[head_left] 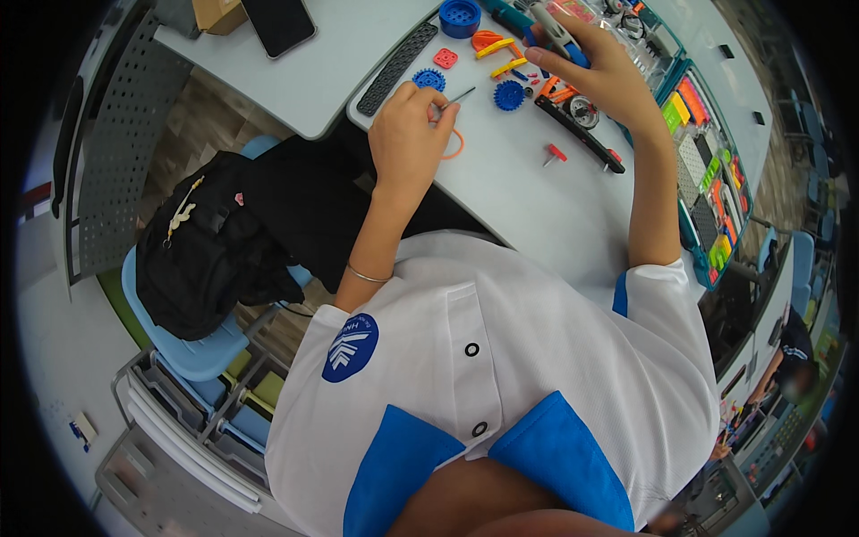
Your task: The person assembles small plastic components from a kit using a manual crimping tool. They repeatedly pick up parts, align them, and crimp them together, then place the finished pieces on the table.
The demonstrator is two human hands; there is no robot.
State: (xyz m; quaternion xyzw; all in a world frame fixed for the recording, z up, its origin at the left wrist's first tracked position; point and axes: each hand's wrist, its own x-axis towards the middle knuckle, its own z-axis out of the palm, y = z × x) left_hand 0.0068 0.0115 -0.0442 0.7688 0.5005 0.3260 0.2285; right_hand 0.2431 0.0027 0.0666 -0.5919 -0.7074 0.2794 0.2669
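Note:
My left hand [407, 134] is closed in a pinch over the near-left table edge. A thin metal shaft [463, 96] juts from between its fingertips. Beside those fingers an orange loop [460, 146] shows in part. My right hand [604, 76], farther up the table, is wrapped round a grey-and-blue handled piece [559, 38]; its exact kind is unclear. Between the hands lie a blue gear [508, 96] and yellow-and-orange parts [501, 55]. Near my left hand are another blue gear [429, 80] and a red square plate [445, 58].
A black track strip [398, 70] runs along the table's left edge. Right of centre lie a black beam [577, 134] and a red-headed pin [556, 154]. A teal parts case [707, 179] stands at right. A phone [279, 25] and a black bag [210, 242] are at left.

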